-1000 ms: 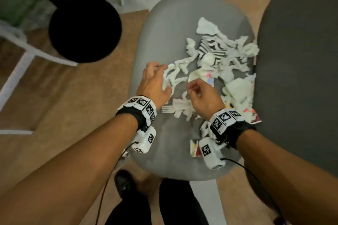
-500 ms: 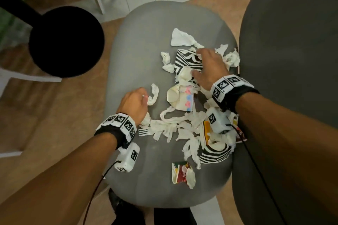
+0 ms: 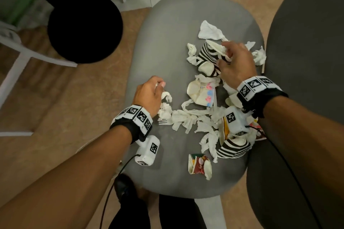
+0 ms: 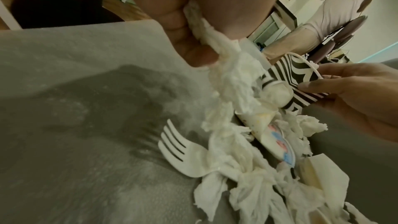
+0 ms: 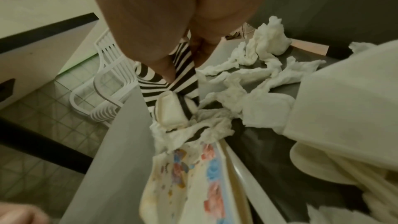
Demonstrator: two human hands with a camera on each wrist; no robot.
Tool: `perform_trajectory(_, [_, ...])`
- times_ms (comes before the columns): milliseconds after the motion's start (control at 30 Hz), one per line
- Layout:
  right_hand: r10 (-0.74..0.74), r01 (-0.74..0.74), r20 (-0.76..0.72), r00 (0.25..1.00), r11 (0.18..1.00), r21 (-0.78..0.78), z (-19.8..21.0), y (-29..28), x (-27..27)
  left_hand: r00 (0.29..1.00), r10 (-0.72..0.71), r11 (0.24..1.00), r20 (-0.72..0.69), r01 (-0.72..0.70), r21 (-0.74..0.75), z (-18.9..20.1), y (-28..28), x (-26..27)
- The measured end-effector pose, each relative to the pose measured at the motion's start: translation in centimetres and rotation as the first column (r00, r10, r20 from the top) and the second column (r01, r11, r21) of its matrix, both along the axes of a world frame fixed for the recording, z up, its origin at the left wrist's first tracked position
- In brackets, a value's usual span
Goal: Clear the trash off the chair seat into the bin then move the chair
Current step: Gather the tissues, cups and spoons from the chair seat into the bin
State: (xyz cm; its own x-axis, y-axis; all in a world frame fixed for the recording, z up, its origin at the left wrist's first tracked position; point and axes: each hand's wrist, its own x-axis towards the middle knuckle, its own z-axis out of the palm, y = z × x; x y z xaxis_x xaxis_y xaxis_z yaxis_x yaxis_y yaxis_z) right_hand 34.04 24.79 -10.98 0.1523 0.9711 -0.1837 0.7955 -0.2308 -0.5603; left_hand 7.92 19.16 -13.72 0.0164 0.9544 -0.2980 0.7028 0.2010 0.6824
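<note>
Gathering trash: left hand (image 3: 149, 93) pinches tissue (image 4: 228, 74), right hand (image 3: 235, 63) clutches the striped cup (image 3: 208, 54); next, carry both binward

On the seat (image 3: 167, 46), trash: a tissue (image 3: 209, 30) at the far end, a cup (image 3: 210, 55) just before it, a fork (image 3: 164, 122) left, a wrapper (image 3: 199, 165) nearest. The bin (image 3: 83, 28) stands left.

Left grip (image 3: 149, 92) and right grip (image 3: 235, 61) curled.
</note>
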Motion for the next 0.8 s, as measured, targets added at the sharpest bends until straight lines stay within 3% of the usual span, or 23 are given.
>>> perform_trajectory(133, [-0.019, 0.022, -0.023, 1.000, 0.992, 0.125, 1.6, -1.8, -1.3, 0.999, 0.033, 0.998, 0.026, -0.035, 0.058, 0.7, -1.1, -1.2])
perform_trajectory(267, [-0.034, 0.039, -0.036, 0.999, 0.988, 0.149, 3.4, -3.9, -4.3, 0.975, 0.202, 0.978, 0.096, -0.206, 0.037, 2.5, -3.1, -3.6])
perform_trajectory(367, [-0.015, 0.043, -0.175, 0.985, 0.986, 0.159, 5.3, -6.0, -9.4, 0.937, 0.329, 0.944, 0.117, -0.329, -0.017, 3.8, -5.3, -7.0])
perform_trajectory(467, [0.112, -0.068, -0.285, 0.952, 0.985, 0.160, 6.3, -9.3, -17.0, 0.891, 0.446, 0.895, 0.078, -0.442, -0.063, 3.8, -8.7, -11.6])
perform_trajectory(567, [0.274, -0.277, -0.327, 0.905, 0.960, 0.039, 5.2, -13.7, -25.2, 0.817, 0.574, 0.813, 0.055, -0.560, -0.162, 1.8, -12.9, -17.4])
perform_trajectory(667, [0.338, -0.386, -0.319, 0.886, 0.917, -0.099, 1.8, -18.7, -32.2, 0.728, 0.685, 0.689, 0.001, -0.648, -0.325, -1.8, -17.7, -23.3])
perform_trajectory(733, [0.332, -0.406, -0.313, 0.890, 0.889, -0.211, -1.3, -21.9, -35.4, 0.703, 0.711, 0.646, -0.001, -0.653, -0.396, -4.1, -20.9, -26.0])
perform_trajectory(800, [0.330, -0.408, -0.265, 0.906, 0.848, -0.339, -4.4, -24.5, -37.6, 0.724, 0.688, 0.639, -0.047, -0.635, -0.434, -5.9, -23.9, -27.6])
